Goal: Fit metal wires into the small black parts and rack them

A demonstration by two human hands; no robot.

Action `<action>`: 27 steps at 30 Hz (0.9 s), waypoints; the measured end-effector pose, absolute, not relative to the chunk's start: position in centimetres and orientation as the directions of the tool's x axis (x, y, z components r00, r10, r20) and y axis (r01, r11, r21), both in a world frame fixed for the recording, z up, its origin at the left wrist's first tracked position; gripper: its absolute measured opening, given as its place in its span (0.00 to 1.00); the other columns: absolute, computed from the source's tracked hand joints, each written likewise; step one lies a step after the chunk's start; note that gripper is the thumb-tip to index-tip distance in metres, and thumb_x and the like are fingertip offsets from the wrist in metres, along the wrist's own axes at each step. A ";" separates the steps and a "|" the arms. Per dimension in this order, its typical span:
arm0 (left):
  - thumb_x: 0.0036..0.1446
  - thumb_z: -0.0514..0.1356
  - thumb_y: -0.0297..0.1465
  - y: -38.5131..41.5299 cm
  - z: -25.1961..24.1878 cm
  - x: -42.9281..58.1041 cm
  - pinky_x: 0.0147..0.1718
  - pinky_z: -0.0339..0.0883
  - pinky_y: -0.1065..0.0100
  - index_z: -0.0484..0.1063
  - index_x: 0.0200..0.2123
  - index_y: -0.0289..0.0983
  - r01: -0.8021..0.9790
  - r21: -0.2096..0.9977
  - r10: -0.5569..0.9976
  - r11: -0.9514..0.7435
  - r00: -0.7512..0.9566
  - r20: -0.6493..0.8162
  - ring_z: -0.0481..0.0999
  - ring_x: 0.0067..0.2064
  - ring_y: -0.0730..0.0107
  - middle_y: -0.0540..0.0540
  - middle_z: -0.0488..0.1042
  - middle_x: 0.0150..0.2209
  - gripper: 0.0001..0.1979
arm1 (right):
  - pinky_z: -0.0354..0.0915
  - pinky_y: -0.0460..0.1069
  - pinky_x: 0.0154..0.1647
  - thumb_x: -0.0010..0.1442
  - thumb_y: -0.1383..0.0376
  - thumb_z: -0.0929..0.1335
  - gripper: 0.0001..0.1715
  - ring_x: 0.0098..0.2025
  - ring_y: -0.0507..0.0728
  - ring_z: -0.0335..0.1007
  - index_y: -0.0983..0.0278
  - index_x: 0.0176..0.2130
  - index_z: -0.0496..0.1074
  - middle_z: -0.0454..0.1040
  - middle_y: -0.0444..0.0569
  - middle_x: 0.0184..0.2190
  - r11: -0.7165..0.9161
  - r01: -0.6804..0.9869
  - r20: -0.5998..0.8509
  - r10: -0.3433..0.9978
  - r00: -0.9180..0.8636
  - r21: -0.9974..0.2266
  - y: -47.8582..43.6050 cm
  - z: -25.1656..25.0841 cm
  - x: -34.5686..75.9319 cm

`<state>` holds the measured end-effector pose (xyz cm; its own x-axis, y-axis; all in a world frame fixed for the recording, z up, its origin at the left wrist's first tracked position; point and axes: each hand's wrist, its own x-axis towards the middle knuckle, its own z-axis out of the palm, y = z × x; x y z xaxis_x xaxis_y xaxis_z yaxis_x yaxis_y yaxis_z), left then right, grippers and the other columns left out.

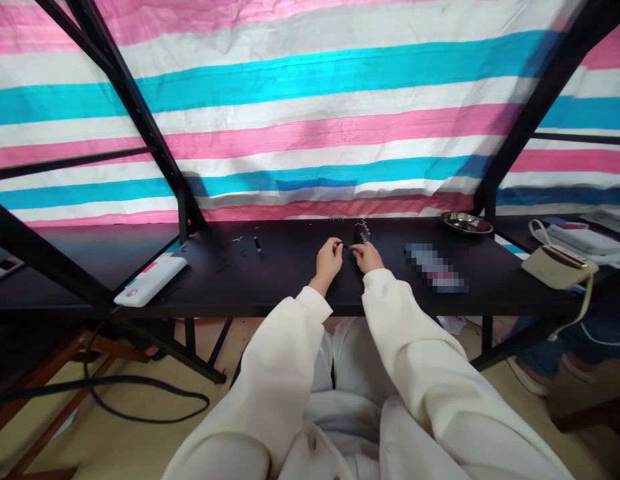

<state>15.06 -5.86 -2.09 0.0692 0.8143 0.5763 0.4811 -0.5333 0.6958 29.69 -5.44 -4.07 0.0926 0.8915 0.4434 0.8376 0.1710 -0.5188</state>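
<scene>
Over the black table (290,287), my left hand (330,259) and my right hand (367,256) face each other with a small gap between them. Both have their fingers closed in a pinch. A thin dark piece (346,247) spans the gap from one set of fingertips to the other; its kind is too small to make out. Just beyond my right hand stands a small dark object (359,233) with a pale beaded or coiled strip (365,232) beside it. Left of my hands lies a short black stick-like piece (257,245) with a light band.
A white power bank-like device (153,280) lies at the left, a shiny metal dish (467,223) at the back right. A blurred-out flat item (437,268) is right of my hands. Farther right sits a cream bag (559,267). Black frame posts (535,100) flank the striped sheet (330,127).
</scene>
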 end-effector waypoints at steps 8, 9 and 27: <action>0.56 0.52 0.31 -5.9 -2.1 14.9 0.35 0.63 0.70 0.68 0.39 0.38 0.493 0.720 0.848 -0.488 0.070 0.526 0.72 0.32 0.72 0.48 0.72 0.29 0.09 | 0.64 0.48 0.40 0.53 0.65 0.64 0.15 0.37 0.54 0.66 0.61 0.42 0.73 0.67 0.48 0.32 0.236 0.826 0.455 0.890 0.028 -0.512 -4.9 -4.5 30.1; 0.56 0.52 0.31 -5.9 -2.1 14.9 0.36 0.63 0.70 0.68 0.39 0.38 0.489 0.724 0.849 -0.487 0.072 0.523 0.72 0.32 0.72 0.48 0.73 0.29 0.09 | 0.64 0.49 0.40 0.53 0.65 0.64 0.15 0.37 0.54 0.67 0.61 0.42 0.73 0.68 0.48 0.32 0.243 0.824 0.464 0.886 0.026 -0.511 -4.8 -4.6 30.1; 0.60 0.48 0.33 -6.1 -2.1 15.1 0.25 0.63 0.74 0.67 0.42 0.38 0.403 0.797 0.892 -0.450 0.170 0.418 0.66 0.19 0.80 0.48 0.75 0.32 0.12 | 0.64 0.49 0.34 0.50 0.67 0.64 0.17 0.31 0.53 0.66 0.64 0.42 0.71 0.70 0.49 0.33 0.360 0.770 0.511 0.858 -0.050 -0.528 -5.2 -4.1 29.8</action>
